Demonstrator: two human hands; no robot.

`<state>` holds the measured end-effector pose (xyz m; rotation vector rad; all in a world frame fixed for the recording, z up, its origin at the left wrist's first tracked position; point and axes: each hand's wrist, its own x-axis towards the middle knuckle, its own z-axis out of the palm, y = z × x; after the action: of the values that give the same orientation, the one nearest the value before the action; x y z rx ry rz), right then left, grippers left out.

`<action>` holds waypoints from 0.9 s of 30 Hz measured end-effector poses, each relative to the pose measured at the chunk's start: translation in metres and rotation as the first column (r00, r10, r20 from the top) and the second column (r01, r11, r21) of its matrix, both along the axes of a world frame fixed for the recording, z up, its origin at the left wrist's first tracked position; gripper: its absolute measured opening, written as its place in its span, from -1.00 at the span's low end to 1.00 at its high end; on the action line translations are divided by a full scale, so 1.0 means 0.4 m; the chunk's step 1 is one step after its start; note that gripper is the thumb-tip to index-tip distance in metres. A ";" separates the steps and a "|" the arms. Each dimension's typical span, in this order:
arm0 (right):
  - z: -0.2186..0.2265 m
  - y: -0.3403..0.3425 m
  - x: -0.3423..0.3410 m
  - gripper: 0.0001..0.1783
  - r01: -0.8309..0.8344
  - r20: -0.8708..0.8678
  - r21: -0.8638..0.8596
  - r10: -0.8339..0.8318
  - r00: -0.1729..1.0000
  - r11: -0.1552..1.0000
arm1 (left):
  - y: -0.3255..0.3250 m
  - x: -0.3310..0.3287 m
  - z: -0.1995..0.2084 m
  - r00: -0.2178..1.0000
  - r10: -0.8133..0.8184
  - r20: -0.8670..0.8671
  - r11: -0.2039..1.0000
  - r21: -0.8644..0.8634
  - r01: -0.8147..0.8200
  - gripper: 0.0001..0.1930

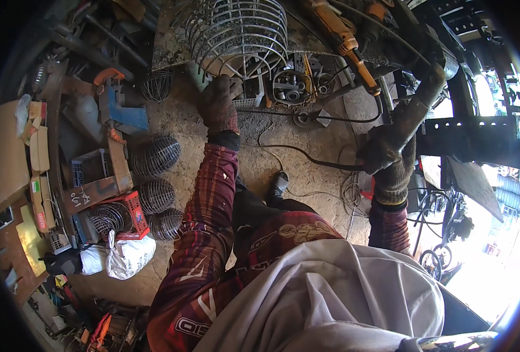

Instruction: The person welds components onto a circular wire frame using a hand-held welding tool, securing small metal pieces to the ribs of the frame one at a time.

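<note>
A round cage of bent metal wire [239,35] stands on the work table at the top middle. My left hand [218,105], in a dark knitted glove, is closed at the near edge of this wire cage; the cage hides part of the fingertips. On the right, my right hand [386,149], also gloved, is wrapped round a long grey-brown tool [421,100] that points up and away. A black cable [324,163] runs to this hand. Shadow and the glove hide what kind of tool it is.
An orange power tool [349,50] lies on the dirty table top [169,44]. Several wire cages [156,155] sit on the floor at left, beside a red crate [136,214] and white sack [130,256]. Cables cross the floor [324,138]; a dark perforated beam [477,132] is at right.
</note>
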<state>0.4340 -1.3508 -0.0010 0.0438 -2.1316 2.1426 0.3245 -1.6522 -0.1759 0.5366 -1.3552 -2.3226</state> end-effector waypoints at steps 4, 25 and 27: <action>-0.039 0.024 0.001 -0.49 0.043 0.096 -0.021 -0.041 0.995 0.999 | 0.008 -0.002 -0.013 0.999 0.047 -0.006 0.998 -0.030 -0.047 -0.70; -0.057 0.027 0.021 -0.35 0.057 0.128 0.053 -0.063 0.990 0.997 | 0.010 0.022 -0.025 0.981 0.176 -0.081 0.646 -0.743 -0.177 -0.87; -0.068 0.043 0.028 -0.35 0.033 0.118 0.058 -0.039 0.992 0.998 | 0.011 0.026 -0.016 0.981 0.177 -0.083 0.628 -0.758 -0.178 -0.90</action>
<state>0.4453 -1.3335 -0.0284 -0.1195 -2.2387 2.1151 0.3348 -1.6480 -0.1821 0.3568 -1.9945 -1.3687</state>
